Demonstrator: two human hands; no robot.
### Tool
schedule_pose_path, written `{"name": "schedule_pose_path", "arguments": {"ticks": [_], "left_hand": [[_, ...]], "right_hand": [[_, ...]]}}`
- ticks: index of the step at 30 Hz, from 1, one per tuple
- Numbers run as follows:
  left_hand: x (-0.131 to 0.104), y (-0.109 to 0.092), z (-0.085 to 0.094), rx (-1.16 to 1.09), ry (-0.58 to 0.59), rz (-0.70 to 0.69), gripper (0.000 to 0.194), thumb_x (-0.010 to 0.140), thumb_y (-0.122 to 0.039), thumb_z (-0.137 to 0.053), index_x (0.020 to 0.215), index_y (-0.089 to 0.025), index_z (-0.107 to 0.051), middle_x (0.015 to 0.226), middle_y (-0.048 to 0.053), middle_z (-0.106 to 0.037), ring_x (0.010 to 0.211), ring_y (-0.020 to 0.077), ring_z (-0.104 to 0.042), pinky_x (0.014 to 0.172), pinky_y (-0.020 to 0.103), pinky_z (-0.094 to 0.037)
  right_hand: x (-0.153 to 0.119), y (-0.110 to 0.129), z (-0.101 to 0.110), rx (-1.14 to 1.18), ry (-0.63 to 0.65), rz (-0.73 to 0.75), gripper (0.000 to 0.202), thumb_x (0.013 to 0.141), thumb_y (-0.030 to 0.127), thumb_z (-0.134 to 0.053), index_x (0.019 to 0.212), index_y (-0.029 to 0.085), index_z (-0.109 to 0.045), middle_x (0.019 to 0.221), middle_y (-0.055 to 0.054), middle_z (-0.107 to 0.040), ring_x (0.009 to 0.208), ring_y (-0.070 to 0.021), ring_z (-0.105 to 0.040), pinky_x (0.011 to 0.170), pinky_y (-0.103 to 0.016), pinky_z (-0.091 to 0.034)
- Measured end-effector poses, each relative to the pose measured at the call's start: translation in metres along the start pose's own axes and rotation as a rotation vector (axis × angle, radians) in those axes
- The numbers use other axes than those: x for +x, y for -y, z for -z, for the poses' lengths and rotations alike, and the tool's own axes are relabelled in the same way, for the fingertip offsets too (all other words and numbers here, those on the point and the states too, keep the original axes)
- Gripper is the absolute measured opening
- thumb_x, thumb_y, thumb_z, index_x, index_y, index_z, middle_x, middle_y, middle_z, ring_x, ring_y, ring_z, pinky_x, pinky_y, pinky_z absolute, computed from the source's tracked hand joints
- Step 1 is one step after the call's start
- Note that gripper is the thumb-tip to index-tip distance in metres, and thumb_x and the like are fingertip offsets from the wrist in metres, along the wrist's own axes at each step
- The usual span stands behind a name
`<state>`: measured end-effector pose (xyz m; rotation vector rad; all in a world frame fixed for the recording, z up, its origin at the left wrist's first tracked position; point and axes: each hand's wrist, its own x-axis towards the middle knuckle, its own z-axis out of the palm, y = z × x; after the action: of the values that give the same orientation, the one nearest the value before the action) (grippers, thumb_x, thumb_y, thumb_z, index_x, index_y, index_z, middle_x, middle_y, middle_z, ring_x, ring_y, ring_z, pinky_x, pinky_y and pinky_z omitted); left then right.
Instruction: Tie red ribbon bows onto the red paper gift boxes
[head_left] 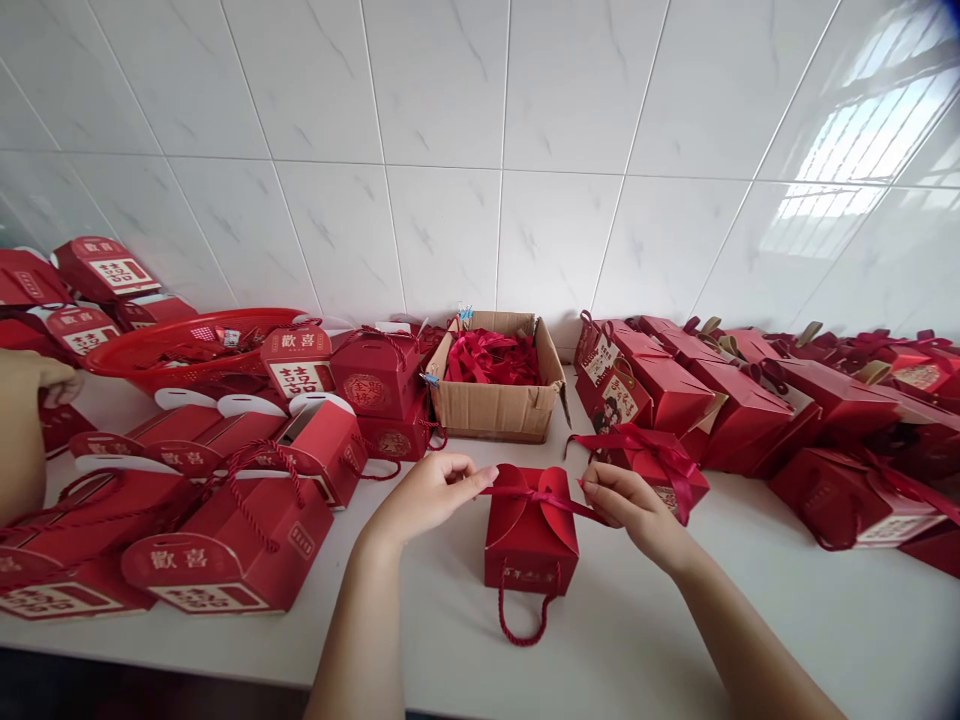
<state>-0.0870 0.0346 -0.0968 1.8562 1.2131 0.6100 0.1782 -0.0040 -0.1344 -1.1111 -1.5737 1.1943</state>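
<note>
A small red gift box (531, 540) stands on the white table in front of me, its curved top flaps folded together. A dark red ribbon (536, 496) crosses over its top and is knotted or crossed at the middle. My left hand (448, 488) pinches the ribbon's left end beside the box. On the other side, my right hand (624, 503) is closed on the right end, fingertips together. The box's twisted rope handle (523, 638) hangs down at the front and lies on the table.
Behind the box sits a cardboard carton (491, 412) full of red ribbons (495, 358). Red gift boxes (225, 545) crowd the left, near a red plastic basket (127, 362). More ribboned boxes (739, 400) line the right. At the far left another person's arm (19, 430) reaches in.
</note>
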Motion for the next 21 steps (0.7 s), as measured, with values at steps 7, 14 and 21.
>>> {"name": "schedule_pose_path", "arguments": {"ticks": [7, 14, 21], "left_hand": [[0.002, 0.0, 0.0, 0.018, 0.003, 0.001, 0.049, 0.075, -0.061, -0.057, 0.058, -0.018, -0.043, 0.06, -0.005, -0.033, 0.059, 0.0122, -0.031, 0.057, 0.025, -0.023], [0.005, 0.003, 0.0, 0.03, -0.124, 0.041, 0.051, 0.075, -0.062, -0.057, 0.058, -0.019, -0.035, 0.06, -0.005, -0.026, 0.057, 0.0113, -0.026, 0.054, 0.025, -0.018], [0.004, 0.007, 0.001, 0.066, -0.12, 0.065, 0.051, 0.076, -0.06, -0.055, 0.058, -0.019, -0.031, 0.06, -0.005, -0.025, 0.058, 0.0117, -0.027, 0.056, 0.025, -0.019]], "right_hand": [[0.0, -0.005, -0.012, -0.429, -0.036, 0.173, 0.025, 0.092, 0.029, -0.042, 0.07, 0.021, -0.036, 0.06, 0.003, -0.038, 0.055, -0.0118, -0.03, 0.052, -0.026, -0.025], [0.0, -0.006, -0.012, -0.437, -0.072, 0.217, 0.024, 0.091, 0.028, -0.044, 0.069, 0.021, -0.038, 0.057, 0.004, -0.038, 0.052, -0.0113, -0.031, 0.05, -0.026, -0.025], [-0.001, -0.003, -0.013, -0.439, -0.085, 0.215, 0.024, 0.091, 0.028, -0.044, 0.068, 0.022, -0.038, 0.056, 0.002, -0.04, 0.052, -0.0137, -0.032, 0.05, -0.03, -0.025]]}}
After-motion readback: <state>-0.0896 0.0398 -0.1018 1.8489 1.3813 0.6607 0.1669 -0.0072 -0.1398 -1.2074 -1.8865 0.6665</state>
